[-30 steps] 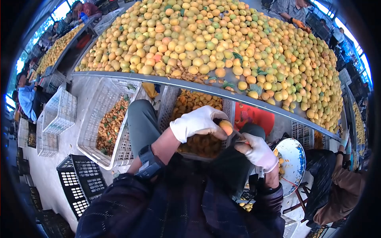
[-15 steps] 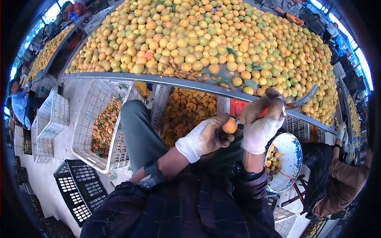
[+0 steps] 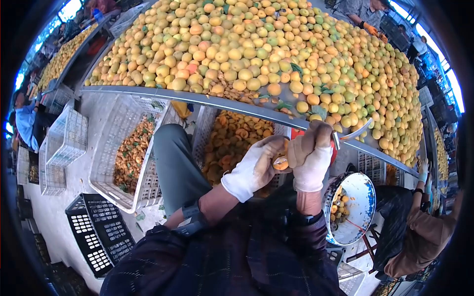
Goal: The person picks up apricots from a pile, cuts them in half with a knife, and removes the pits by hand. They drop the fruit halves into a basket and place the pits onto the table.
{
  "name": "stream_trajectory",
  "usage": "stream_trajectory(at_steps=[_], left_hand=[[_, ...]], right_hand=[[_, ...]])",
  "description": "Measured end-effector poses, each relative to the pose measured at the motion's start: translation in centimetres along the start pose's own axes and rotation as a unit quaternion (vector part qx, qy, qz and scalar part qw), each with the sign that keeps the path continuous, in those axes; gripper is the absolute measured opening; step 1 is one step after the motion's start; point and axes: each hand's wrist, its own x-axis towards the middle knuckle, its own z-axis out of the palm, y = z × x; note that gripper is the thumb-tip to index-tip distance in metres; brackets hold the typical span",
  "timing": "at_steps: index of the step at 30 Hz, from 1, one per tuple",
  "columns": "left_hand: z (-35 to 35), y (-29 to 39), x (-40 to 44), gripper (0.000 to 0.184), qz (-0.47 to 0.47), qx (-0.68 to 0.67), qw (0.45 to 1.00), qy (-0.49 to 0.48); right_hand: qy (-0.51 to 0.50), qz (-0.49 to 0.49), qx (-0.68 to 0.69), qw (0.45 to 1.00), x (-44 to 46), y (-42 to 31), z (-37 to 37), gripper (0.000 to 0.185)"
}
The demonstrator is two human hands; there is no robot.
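My left hand, in a dirt-darkened white glove, grips an apricot whose side is cut open, with something pale inside, perhaps the pit. Close against it, my gloved right hand is closed around a knife. The knife's curved blade sticks out to the right, past the thumb side; its handle is mostly hidden in the fist. Both hands are over my lap, just in front of the table edge. Beyond that edge lies a large heap of whole apricots.
Between my knees stands a crate of split apricots. At left are a white crate of scraps and a black crate. A white bucket holding small pieces stands at right, beside a seated person. Others work around the tables.
The apricot, whole-looking before, now shows an opened side. My right hand has moved slightly left and down, and the knife blade has swung lower. The view has shifted a little.
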Motion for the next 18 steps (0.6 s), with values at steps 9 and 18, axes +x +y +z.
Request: stream_trajectory(at_steps=[9, 18], left_hand=[[-2.4, 0.4, 2.3, 0.044, -0.094, -0.085, 0.98, 0.154], [-0.5, 0.6, 1.4, 0.04, -0.072, -0.034, 0.98, 0.18]], right_hand=[[0.117, -0.04, -0.217, 0.968, 2.0, 3.0, -1.1, 0.032], [0.12, -0.221, -0.382, 0.889, 3.7, 3.4, 1.0, 0.022]])
